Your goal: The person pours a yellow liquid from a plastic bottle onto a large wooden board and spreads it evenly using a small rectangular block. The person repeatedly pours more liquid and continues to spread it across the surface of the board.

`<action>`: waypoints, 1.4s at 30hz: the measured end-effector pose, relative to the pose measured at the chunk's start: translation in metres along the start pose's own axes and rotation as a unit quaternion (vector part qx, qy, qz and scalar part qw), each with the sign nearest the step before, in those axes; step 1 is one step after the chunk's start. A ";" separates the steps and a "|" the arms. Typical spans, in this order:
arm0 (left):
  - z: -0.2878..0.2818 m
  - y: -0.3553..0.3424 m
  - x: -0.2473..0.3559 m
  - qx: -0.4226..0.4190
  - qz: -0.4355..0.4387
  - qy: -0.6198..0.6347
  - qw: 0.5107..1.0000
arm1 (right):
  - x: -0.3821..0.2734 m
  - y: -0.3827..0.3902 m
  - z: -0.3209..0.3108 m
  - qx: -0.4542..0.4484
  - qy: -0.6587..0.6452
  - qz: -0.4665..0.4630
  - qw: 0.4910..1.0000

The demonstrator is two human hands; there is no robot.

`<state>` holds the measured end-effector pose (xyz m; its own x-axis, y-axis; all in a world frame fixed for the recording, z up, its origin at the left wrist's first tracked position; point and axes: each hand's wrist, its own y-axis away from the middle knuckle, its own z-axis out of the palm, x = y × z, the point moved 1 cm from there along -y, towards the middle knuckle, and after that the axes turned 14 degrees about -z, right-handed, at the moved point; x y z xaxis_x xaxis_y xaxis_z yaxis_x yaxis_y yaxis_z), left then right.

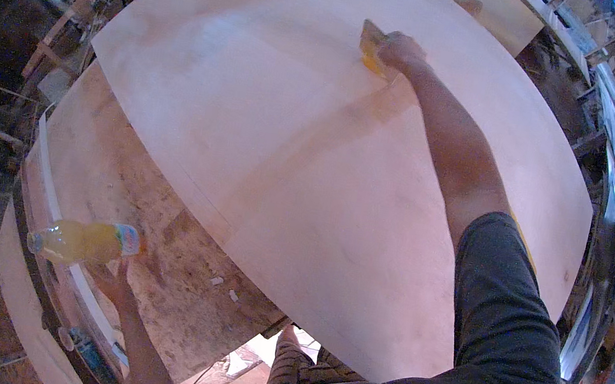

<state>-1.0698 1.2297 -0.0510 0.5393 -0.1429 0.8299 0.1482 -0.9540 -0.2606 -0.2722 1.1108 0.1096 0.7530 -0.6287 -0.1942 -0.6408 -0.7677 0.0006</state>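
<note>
We see a clear plastic bottle (pixel 84 242) at the lower left, above the stained brown workbench (pixel 157 202); it contains cloudy yellow liquid and bears a blue-and-white label (pixel 129 240) toward its right end. Its long axis lies nearly level, left to right; we cannot tell which end is the neck. Our left hand (pixel 112 281) grips it from below, the fingers largely hidden behind it. The large panel (pixel 281 102) is smooth, pale, wood-like sheet with straight edges bowed by the lens, crossed by a darker tan band. Near its far side our right hand (pixel 403 51) is closed around a flat spreader (pixel 370 46), yellow and dark, whose broad edge faces left and runs from upper left to lower right against the panel.
</note>
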 end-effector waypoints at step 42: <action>0.015 0.111 -0.013 -0.020 -0.010 -0.381 0.924 | -0.315 0.259 0.097 -0.101 -0.005 -0.237 0.966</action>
<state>-1.0478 1.1294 -0.0987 0.9662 0.0883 0.2422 0.1428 -0.9655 -0.2178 -0.6900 1.1223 0.0758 0.9526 -0.2009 -0.2286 -0.1823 -0.9782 0.0999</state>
